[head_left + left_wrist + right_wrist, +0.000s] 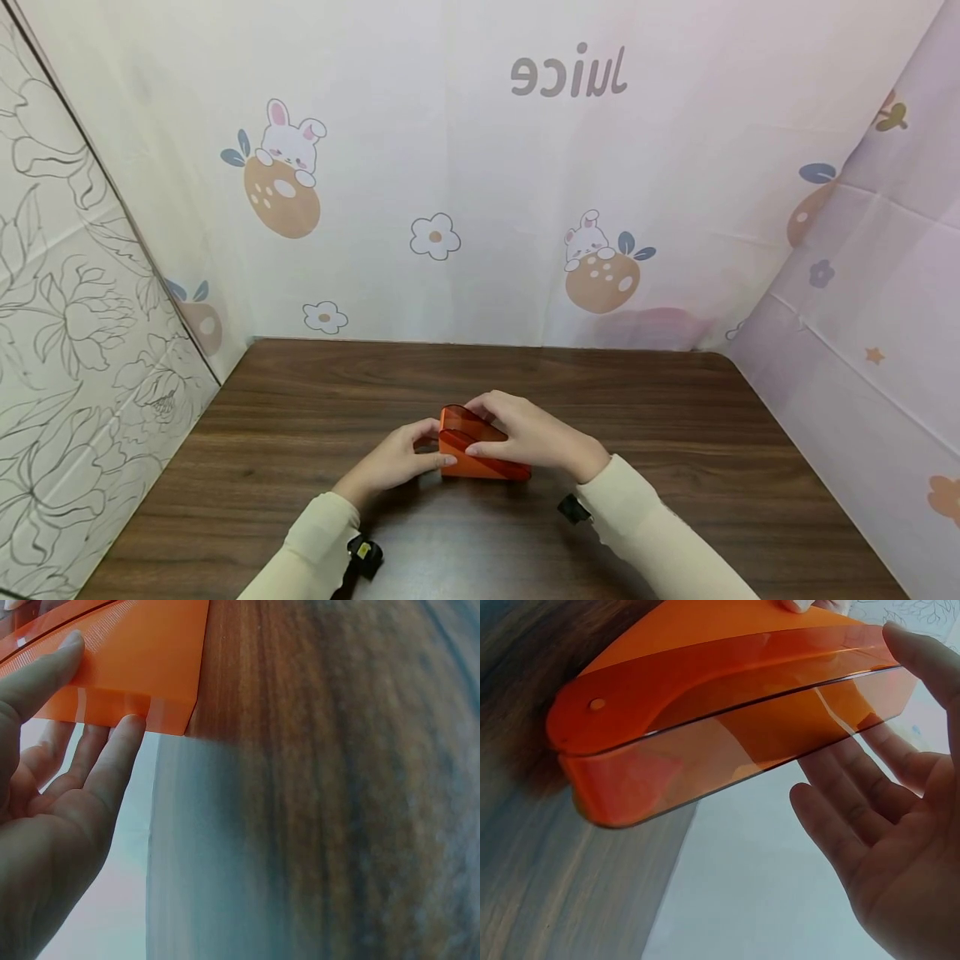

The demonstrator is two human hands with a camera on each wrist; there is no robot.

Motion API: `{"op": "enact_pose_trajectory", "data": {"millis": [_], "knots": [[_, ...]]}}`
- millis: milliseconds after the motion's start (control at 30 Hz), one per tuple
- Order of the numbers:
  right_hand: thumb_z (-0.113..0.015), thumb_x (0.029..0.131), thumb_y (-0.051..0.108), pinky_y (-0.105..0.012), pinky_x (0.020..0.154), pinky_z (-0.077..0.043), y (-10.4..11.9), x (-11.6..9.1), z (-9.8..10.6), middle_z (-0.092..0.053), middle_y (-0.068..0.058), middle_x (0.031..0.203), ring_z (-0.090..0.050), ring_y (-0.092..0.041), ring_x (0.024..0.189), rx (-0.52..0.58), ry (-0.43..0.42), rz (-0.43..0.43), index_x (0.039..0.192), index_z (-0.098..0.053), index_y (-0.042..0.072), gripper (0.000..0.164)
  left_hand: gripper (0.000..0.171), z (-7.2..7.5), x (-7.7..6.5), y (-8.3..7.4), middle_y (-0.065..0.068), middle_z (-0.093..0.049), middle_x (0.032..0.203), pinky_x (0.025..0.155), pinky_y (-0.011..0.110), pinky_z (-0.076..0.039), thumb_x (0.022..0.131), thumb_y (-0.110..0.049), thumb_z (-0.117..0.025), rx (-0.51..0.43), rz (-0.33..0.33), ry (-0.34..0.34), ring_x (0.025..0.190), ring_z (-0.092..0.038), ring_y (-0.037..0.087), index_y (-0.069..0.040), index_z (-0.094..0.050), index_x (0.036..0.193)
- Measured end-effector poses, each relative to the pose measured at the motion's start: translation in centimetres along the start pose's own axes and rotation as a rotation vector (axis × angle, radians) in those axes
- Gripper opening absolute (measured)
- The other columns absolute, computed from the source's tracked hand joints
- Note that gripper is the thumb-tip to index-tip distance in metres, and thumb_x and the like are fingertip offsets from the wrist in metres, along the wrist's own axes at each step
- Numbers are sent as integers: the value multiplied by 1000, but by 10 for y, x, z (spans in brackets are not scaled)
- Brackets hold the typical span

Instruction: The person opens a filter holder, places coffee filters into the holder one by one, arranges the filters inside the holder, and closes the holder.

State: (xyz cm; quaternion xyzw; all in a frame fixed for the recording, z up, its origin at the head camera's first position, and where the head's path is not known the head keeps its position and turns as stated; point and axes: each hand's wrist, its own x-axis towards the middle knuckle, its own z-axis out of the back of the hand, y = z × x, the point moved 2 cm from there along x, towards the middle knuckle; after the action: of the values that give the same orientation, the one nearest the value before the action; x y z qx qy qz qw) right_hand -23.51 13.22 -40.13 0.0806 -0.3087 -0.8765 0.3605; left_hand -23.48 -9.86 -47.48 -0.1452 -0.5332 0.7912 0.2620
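Observation:
An orange wedge-shaped box [476,467] with a see-through red-orange hinged lid [705,720] stands near the middle of the table. My left hand [393,460] holds the box's left end, its thumb on the near face and its fingers against the end wall in the left wrist view. From the right, my right hand [528,432] reaches over the sloping lid and pinches it between the thumb and the fingers on the far side. A round pivot [596,704] shows at the lid's low right corner. The lid is tilted up toward the left; the inside is only dimly visible through it.
The dark wood-grain table [637,392] runs back to a pale curtain [495,167] printed with rabbits and flowers. Patterned cloths hang on both sides. A small black wrist camera [365,556] is strapped to the left sleeve, another [573,509] to the right.

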Motion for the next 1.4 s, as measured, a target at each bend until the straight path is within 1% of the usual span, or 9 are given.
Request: {"op": "enact_pose_trajectory", "data": {"millis": [200,433,600,733,867,1100,1267,1400], "knots": [[-75,90,45,-36,93,-52,-5,-9,2,-60,6,120,-59,-8,105,6,4,-35,133,-55,14,57,30,0,0,0,-6,-68,115,102,50,-44,93,-29,-74,-4,6,-2,115,-61,17,-18,-65,120],[-74,90,45,-39,93,-52,-9,-19,4,-60,4,120,-60,-11,106,12,3,-45,134,-55,12,58,30,-1,0,-1,-7,-68,114,102,51,-44,94,-29,-73,-5,15,-5,115,-61,17,-18,-65,120],[-74,90,46,-38,94,-52,-14,-26,3,-60,6,121,-60,-11,106,10,6,-73,134,-55,13,58,30,-1,0,-1,-7,-68,114,102,50,-44,93,-29,-74,-2,12,-4,114,-61,17,-18,-65,119],[-73,91,47,-38,94,-52,-18,-33,4,-60,4,123,-60,-13,108,-2,1,-86,135,-55,12,58,29,0,0,-1,-8,-69,113,102,49,-45,93,-29,-74,7,12,-3,114,-61,17,-18,-65,119],[-72,91,48,-42,95,-51,-22,-39,6,-60,0,125,-60,-18,111,-8,-8,-96,135,-56,10,60,29,0,-1,-2,-8,-68,113,101,48,-45,93,-29,-74,23,14,-2,115,-61,16,-18,-65,118],[-70,91,51,-44,96,-50,-29,-48,6,-59,-1,128,-59,-19,112,-11,-6,-115,135,-55,11,62,29,0,-1,-5,-4,-68,115,101,51,-44,94,-27,-73,38,-19,2,116,-60,21,-15,-64,120],[-70,92,50,-48,96,-49,-32,-53,6,-59,-2,129,-58,-22,114,21,-2,-120,135,-55,9,62,28,0,-1,-5,-6,-68,114,102,50,-44,94,-27,-73,44,-21,1,116,-60,19,-17,-64,119],[-70,92,49,-47,96,-50,-36,-57,6,-59,-2,129,-59,-22,113,24,-6,-123,136,-55,9,61,29,0,-2,-4,-9,-68,114,103,47,-44,94,-29,-73,56,-9,0,116,-60,16,-19,-63,119]]}}
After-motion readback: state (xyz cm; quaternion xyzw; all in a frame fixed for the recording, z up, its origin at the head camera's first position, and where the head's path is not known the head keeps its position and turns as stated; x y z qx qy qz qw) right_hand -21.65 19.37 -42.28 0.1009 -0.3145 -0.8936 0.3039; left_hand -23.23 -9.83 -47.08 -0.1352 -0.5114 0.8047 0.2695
